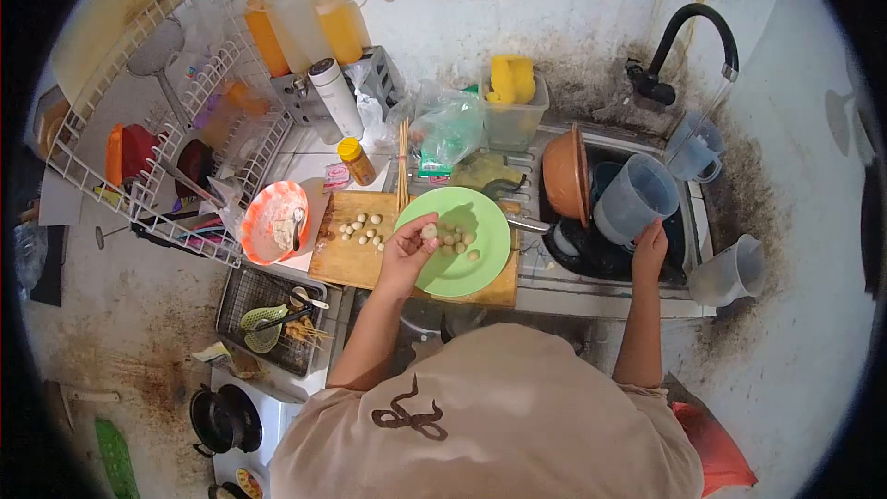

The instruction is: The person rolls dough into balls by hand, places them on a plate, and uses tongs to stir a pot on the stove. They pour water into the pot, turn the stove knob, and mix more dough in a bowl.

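My left hand (407, 254) is closed, pinching a pale meatball (430, 232) between thumb and fingertips above the left side of a green plate (490, 263). More meatballs (455, 240) lie together on the plate, which rests on a wooden cutting board (346, 263). Several loose meatballs (363, 225) sit on the board to the left. Over the sink, my right hand (650, 249) grips a clear plastic pitcher (636, 199) low on its near side; the pitcher is tilted. Its handle is mostly hidden.
Bamboo skewers (403, 166) lie behind the plate. The sink (679, 249) holds a brown pot (565, 174) under a black faucet (693, 23). A second pitcher (730, 273) stands at right. An orange-and-white bowl (268, 236) and a dish rack (194, 102) are at left.
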Demonstrator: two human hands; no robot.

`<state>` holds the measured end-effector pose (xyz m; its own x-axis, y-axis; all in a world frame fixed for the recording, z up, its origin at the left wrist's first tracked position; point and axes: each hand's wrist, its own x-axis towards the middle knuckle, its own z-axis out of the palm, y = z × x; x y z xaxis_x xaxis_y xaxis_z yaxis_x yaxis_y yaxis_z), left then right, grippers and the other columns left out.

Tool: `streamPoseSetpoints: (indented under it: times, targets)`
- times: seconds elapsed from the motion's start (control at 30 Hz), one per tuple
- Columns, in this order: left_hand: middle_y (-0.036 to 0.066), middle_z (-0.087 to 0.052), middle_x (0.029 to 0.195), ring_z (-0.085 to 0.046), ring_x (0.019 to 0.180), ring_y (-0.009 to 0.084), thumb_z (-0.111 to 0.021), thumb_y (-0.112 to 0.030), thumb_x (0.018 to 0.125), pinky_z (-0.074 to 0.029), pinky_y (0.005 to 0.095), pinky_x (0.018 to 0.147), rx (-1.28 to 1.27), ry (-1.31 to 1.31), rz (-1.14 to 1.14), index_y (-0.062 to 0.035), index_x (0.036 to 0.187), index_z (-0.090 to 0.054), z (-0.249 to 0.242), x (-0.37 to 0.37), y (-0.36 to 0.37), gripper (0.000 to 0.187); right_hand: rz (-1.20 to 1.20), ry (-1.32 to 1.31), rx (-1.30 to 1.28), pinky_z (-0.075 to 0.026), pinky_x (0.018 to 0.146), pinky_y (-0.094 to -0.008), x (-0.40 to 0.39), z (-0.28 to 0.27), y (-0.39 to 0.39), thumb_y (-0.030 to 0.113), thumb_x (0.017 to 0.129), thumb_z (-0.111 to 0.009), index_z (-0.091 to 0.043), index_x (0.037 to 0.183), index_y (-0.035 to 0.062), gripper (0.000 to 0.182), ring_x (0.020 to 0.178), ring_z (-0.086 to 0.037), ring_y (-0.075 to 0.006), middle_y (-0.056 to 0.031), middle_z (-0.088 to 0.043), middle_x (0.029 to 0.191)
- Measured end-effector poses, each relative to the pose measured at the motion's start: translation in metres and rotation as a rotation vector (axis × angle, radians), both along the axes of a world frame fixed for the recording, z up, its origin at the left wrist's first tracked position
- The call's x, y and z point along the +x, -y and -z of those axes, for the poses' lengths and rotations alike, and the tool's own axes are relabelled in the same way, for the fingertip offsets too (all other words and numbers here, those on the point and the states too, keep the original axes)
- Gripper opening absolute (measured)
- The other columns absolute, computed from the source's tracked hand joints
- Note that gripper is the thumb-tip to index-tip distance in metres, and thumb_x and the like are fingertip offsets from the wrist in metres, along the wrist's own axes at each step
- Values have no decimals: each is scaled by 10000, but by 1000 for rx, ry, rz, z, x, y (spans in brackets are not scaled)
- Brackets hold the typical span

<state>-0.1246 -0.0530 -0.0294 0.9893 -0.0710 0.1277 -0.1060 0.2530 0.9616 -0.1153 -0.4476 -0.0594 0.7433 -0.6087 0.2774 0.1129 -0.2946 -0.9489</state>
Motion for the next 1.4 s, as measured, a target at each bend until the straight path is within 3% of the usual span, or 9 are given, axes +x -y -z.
streamPoseSetpoints:
  times: [0.27, 0.37, 0.47, 0.67, 0.87, 0.97, 1.13, 1.27, 1.4]
  targets:
    - [24, -570, 962, -539, 860, 112, -551, -33, 828, -444, 245, 790, -24, -93, -2, -9, 1084, -538, 9, 1, -4, 257, 8, -1, -42, -308, 487, -261, 2, 7, 6, 350, 933, -340, -388, 633, 58, 422, 515, -349, -99, 4, -360, 560]
    - [42, -567, 991, -548, 874, 130, -535, -87, 850, -452, 239, 766, -437, -232, 2, -4, 1107, -512, 4, 3, -2, 270, 21, -13, -55, -306, 487, -260, 0, 2, 2, 354, 933, -339, -390, 640, 60, 419, 522, -349, -96, 5, -366, 571]
    - [48, -577, 969, -562, 859, 125, -529, -93, 853, -462, 222, 726, -617, -371, -32, -2, 1131, -502, 4, 6, -7, 294, 10, -14, -51, -316, 492, -268, 0, 3, 3, 367, 931, -328, -416, 663, 40, 432, 525, -371, -106, -10, -388, 574]
    - [57, -585, 975, -571, 840, 125, -548, -154, 851, -467, 215, 715, -679, -439, -133, -2, 1087, -523, 8, 6, -7, 282, 5, -21, -92, -341, 500, -291, 1, 9, 9, 383, 926, -325, -462, 696, 0, 467, 527, -420, -132, -45, -427, 568]
    - [70, -623, 875, -596, 721, 137, -579, -164, 834, -478, 234, 668, -363, -284, -105, -22, 959, -596, 10, 1, -9, 190, 36, -47, -102, -337, 491, -284, -1, 0, 2, 368, 927, -332, -450, 672, 4, 460, 516, -406, -126, -39, -419, 561]
    - [76, -630, 851, -599, 748, 138, -598, -158, 822, -481, 250, 660, -194, -247, -82, -6, 972, -597, 13, 4, -14, 213, 34, -41, -81, -322, 474, -264, -3, -4, 1, 354, 933, -330, -429, 651, 29, 441, 507, -384, -102, -15, -405, 563]
    - [93, -636, 890, -601, 806, 157, -659, -162, 770, -471, 271, 721, 393, -1, -142, 5, 1013, -601, 10, 0, -12, 300, -3, -29, -4, -309, 465, -250, 2, 5, 9, 351, 931, -338, -421, 652, 36, 430, 508, -373, -85, 0, -390, 565]
    - [121, -639, 927, -605, 840, 184, -686, -155, 731, -459, 280, 756, 756, 163, -147, -22, 983, -629, 1, -7, -8, 291, 41, -48, -111, -352, 492, -320, 4, 12, 12, 373, 923, -316, -476, 699, -25, 484, 500, -448, -175, -74, -446, 542]
    - [139, -634, 946, -608, 856, 194, -682, -134, 728, -457, 282, 755, 742, 170, -91, -37, 974, -635, 7, -8, -7, 268, 43, -67, -84, -357, 496, -326, 4, 12, 13, 370, 922, -319, -481, 707, -27, 479, 505, -458, -185, -82, -454, 547]
